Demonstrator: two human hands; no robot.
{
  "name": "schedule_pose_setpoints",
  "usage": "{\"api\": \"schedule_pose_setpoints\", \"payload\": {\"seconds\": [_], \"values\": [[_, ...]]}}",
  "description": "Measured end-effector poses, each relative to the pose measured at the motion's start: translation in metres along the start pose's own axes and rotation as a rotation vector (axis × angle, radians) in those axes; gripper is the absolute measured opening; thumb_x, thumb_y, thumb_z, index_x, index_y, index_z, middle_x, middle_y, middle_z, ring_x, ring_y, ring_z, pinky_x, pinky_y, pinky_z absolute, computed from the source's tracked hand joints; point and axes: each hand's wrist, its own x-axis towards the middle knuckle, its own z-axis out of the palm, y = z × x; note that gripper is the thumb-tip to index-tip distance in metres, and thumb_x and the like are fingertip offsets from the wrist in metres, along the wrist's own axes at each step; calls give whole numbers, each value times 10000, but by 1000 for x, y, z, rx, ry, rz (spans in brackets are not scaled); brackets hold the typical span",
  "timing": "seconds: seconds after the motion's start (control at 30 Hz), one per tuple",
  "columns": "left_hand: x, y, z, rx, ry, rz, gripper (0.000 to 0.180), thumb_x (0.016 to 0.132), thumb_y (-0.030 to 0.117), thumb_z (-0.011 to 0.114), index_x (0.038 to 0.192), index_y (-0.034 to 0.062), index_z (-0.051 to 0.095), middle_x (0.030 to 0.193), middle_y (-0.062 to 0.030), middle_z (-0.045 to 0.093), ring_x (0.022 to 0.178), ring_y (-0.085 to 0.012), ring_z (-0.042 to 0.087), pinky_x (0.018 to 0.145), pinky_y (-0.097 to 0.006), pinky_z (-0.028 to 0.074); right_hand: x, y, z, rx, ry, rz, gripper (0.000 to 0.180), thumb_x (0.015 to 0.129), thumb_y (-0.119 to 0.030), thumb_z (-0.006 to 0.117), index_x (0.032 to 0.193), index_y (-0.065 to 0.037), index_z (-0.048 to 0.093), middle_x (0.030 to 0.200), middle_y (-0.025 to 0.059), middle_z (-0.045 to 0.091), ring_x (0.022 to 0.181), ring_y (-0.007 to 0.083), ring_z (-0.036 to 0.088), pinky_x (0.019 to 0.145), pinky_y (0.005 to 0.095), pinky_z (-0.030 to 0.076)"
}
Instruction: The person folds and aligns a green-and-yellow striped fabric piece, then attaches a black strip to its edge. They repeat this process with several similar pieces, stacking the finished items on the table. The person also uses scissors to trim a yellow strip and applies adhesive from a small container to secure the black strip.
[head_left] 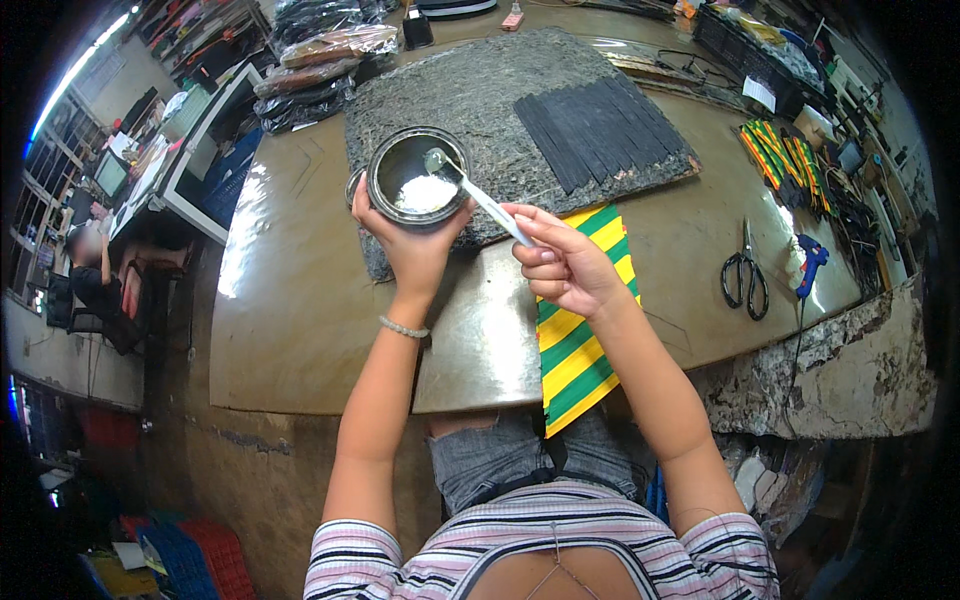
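Round tin [418,180] of white paste in left grip [412,245]; spoon [478,194] pinched in right grip [565,265], bowl over tin.

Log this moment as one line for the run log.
left hand: holds round tin of white paste | right hand: holds spoon, tip over tin | striped cloth: under right wrist

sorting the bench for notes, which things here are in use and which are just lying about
In use:
left hand holding round tin of white paste
right hand holding spoon

Lying about:
scissors
blue glue gun
black strips
green-and-yellow striped cloth
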Motion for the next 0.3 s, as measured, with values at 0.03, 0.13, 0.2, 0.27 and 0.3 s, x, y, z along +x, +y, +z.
{"api": "schedule_pose_setpoints", "payload": {"seconds": [0.03,0.13,0.2,0.27,0.3], "values": [[0,-3,-1,86,9,-16,1188,591,329,977,1451,-3,226,1391,-212,360,1327,-349,361,1131,-473,281,1,1,-2,51,-10,25,273,1060,-209,473,1319,-129,506,655,-52,380,430,-9,235,361,158,194],[-1,-13,1,0,-93,-158,1163,600,340,971,1441,-14,250,1372,-227,421,1300,-355,427,1104,-449,342,10,14,4,18,163,59,246,1059,-210,474,1291,-139,514,658,-54,391,429,-7,232,361,159,197],[-2,-21,6,289,-125,-188,1147,607,353,966,1428,-49,273,1350,-241,472,1249,-330,508,1072,-415,398,21,26,18,-66,206,89,190,1060,-213,468,1228,-147,528,652,-64,389,433,-7,237,365,162,197],[2,-27,8,71,-201,-206,1117,667,341,939,1468,-32,255,1400,-217,452,1314,-314,458,1105,-410,367,32,23,35,-61,102,181,177,1062,-225,467,1210,-151,530,652,-66,390,436,-5,244,364,162,195],[-7,-25,7,-149,-175,-282,1132,674,360,934,1497,11,239,1461,-241,394,1357,-336,410,1147,-418,320,36,14,44,-38,15,182,187,1055,-257,477,1186,-144,546,673,-64,411,455,7,263,375,177,205]]}}
